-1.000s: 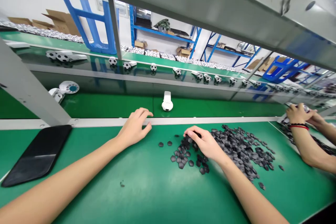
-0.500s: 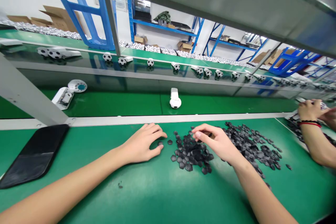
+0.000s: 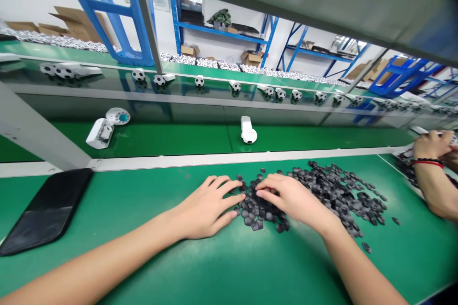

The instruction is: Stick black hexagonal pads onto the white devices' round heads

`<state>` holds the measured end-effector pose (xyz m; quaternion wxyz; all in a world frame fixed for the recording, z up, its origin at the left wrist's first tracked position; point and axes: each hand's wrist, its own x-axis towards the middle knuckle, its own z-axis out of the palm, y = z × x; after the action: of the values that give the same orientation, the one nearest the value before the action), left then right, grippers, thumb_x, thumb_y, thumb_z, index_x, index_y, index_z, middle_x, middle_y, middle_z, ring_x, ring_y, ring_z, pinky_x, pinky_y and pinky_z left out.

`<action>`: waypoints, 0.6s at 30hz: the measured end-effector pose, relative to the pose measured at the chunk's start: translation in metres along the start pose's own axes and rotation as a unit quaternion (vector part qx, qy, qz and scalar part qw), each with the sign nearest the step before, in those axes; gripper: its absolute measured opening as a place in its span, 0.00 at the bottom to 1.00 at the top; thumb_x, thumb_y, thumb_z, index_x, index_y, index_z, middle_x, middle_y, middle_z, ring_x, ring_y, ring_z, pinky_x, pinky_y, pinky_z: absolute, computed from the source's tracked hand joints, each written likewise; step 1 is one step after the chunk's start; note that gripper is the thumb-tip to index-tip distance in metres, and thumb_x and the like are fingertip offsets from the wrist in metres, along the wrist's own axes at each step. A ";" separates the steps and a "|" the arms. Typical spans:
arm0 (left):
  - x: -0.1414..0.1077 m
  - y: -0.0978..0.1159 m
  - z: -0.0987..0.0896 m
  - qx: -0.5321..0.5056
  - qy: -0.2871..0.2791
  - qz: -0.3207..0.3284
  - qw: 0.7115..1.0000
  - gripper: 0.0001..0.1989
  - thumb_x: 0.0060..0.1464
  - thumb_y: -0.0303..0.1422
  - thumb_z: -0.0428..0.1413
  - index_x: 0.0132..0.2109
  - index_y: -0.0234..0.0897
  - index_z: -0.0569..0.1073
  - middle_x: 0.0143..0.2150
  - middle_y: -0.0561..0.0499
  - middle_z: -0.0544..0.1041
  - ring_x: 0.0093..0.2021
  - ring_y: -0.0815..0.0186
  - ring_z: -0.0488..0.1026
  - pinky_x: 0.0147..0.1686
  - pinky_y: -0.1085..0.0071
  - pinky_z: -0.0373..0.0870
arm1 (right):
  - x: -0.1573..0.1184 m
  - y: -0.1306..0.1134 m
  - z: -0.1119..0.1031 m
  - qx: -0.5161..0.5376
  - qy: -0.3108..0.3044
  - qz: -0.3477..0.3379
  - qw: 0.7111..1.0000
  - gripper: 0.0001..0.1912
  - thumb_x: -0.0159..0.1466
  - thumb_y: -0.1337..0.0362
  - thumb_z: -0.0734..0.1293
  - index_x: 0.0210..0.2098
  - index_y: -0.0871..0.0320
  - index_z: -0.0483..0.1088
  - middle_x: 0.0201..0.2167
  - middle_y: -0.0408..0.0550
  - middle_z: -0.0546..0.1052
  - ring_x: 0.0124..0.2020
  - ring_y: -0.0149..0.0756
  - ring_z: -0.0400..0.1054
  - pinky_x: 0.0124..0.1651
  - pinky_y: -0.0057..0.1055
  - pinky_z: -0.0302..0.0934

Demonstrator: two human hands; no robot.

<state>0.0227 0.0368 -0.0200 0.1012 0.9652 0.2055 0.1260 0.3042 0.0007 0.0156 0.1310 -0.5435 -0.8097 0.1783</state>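
Note:
Small black pentagonal pieces lie in a near pile [image 3: 255, 212] and a larger pile [image 3: 332, 190] to its right on the green table [image 3: 171, 267]. My left hand [image 3: 209, 205] rests palm down with fingers spread, its fingertips touching the left edge of the near pile. Over the top of that same pile, my right hand [image 3: 282, 195] has thumb and index finger close together. Whether a piece is between them is too small to tell. Beyond the table edge, a white part with a round end [image 3: 248, 131] lies on the green belt [image 3: 182, 140].
At the left are a black tray [image 3: 46, 212], a metal post [image 3: 39, 128] and an opened white part [image 3: 107, 128]. Soccer-ball pieces [image 3: 199, 81] line the ledge behind. Another person's hand [image 3: 431, 145] with a red bracelet works at the far right.
My left hand has moved right to the near pile, fingers now spread on its edge. My right hand has shifted slightly left and down. The white parts on the belt have moved right.

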 end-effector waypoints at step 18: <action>0.005 -0.006 0.000 -0.006 0.042 -0.016 0.999 0.23 0.67 0.27 0.48 0.67 0.41 0.65 0.69 0.46 0.68 0.66 0.51 0.62 0.60 0.51 0.60 | 0.011 -0.015 0.035 -0.048 0.035 -0.053 0.997 0.10 0.74 0.58 0.65 0.46 0.50 0.79 0.40 0.48 0.79 0.44 0.42 0.74 0.48 0.36 0.68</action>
<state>0.0244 0.0443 -0.0208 0.1000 0.9550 0.2246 0.1660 0.2730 0.0003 -0.0090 0.1429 -0.5113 -0.8399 0.1129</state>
